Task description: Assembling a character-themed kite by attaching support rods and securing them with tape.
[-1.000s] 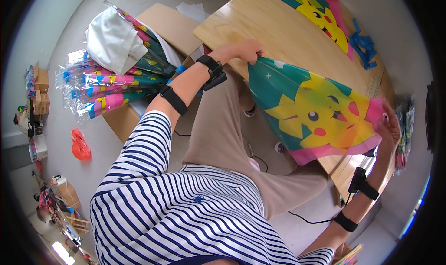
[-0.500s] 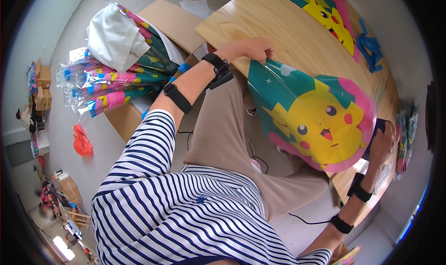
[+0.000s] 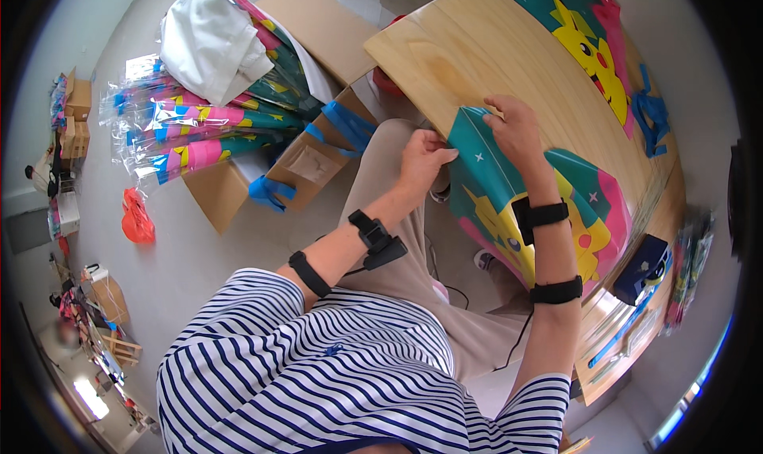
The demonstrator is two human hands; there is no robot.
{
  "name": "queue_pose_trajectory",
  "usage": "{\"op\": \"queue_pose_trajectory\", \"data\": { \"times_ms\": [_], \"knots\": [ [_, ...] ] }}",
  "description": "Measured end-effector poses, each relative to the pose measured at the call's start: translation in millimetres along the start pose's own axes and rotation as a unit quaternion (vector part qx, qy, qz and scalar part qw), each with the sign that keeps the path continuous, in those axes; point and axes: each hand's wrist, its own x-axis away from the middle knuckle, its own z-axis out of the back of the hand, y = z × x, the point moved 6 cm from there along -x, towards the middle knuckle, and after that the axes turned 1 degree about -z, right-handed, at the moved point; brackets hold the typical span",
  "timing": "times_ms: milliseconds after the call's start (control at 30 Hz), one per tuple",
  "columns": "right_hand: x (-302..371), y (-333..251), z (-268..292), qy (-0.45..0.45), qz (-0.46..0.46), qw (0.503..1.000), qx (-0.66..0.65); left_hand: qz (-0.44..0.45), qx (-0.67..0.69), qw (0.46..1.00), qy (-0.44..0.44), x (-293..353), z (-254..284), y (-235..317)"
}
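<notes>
A glossy printed sheet (image 3: pixel 481 164), green and pink with a yellow cartoon character, lies folded along a crease over the table edge, its lower part hanging toward my lap. My left hand (image 3: pixel 423 166) is closed, thumb and fingers pinching the sheet's left edge near its narrow tip. My right hand (image 3: pixel 517 132) is just across the tip, fingers curled and thumb bent in; anything between them is too small to make out. My right forearm hides part of the printed character. A second printed sheet (image 3: pixel 584 48) lies flat farther back on the wooden table (image 3: pixel 445 52).
At left, an open cardboard box (image 3: pixel 314 164) holds several rolled prints in clear sleeves (image 3: pixel 199 120), with a white cloth (image 3: pixel 211 44) on top. Blue straps (image 3: pixel 652 116) and a dark blue box (image 3: pixel 642 267) sit along the table's right. A red bag (image 3: pixel 137 215) lies on the floor.
My right hand has come from the dark blue box to the sheet's narrow tip. My left hand has moved down and now pinches the sheet's left edge. The sheet has folded along a crease.
</notes>
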Motion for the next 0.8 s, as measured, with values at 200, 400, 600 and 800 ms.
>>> {"op": "queue_pose_trajectory", "data": {
  "times_ms": [200,400,600,800],
  "knots": [
    [-19.2,7.4,-15.6,-0.075,-0.055,0.995,-0.03,0.128,-0.001,0.989,-0.08,3.6,-3.1,-18.7],
    [-26.1,19.0,-22.2,-0.118,-0.068,0.99,-0.025,0.172,0.061,0.975,-0.129,0.2,-20.2,-4.8],
    [-29.9,17.7,-24.9,-0.16,-0.096,0.982,-0.021,0.122,0.081,0.982,-0.118,-0.8,-31.4,10.4],
    [-28.5,28.8,-32.2,-0.225,-0.15,0.96,-0.073,0.134,0.107,0.976,-0.131,-0.6,-28.4,12.5]
  ]
}}
